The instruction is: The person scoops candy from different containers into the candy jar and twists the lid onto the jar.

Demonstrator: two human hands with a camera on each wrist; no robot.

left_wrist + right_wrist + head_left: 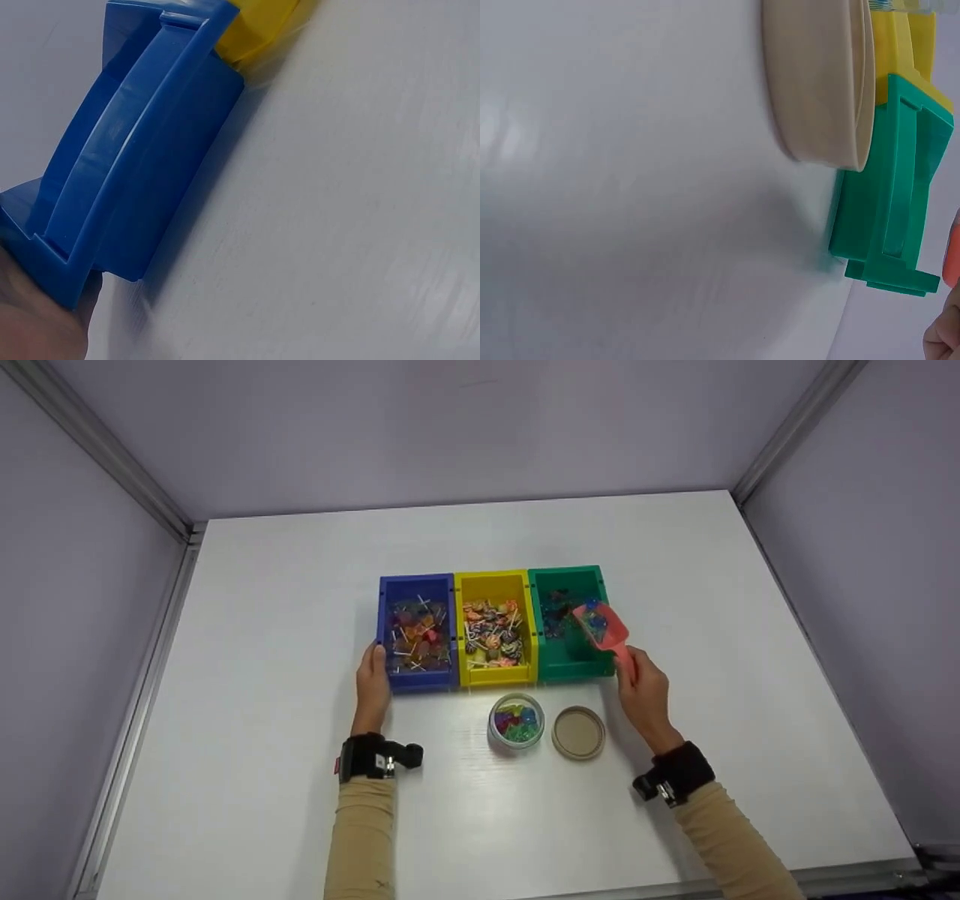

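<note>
Head view is showing three bins sitting side by side near the middle of the white worktop (300, 810): a blue bin (417, 682), a yellow bin (495, 585) and a green bin (574, 667), each touching the next. The right hand (643, 690) is gripping the handle of a pink scoop (604, 628), fingers curled round it, and is holding the scoop tilted over the green bin's near right corner, with blue and green candies lying in its bowl. The left hand (372, 681) is resting against the blue bin's near left corner, fingers laid along its side wall. Lollipops are filling the blue and yellow bins. Just in front of the yellow bin, toward the worktop's near edge, a small clear jar (516, 722) is standing open with coloured candies inside, and its tan lid (578, 733) is lying flat just beside it, in front of the green bin. Right wrist view is catching the lid's rim close to the green bin's front wall.
</note>
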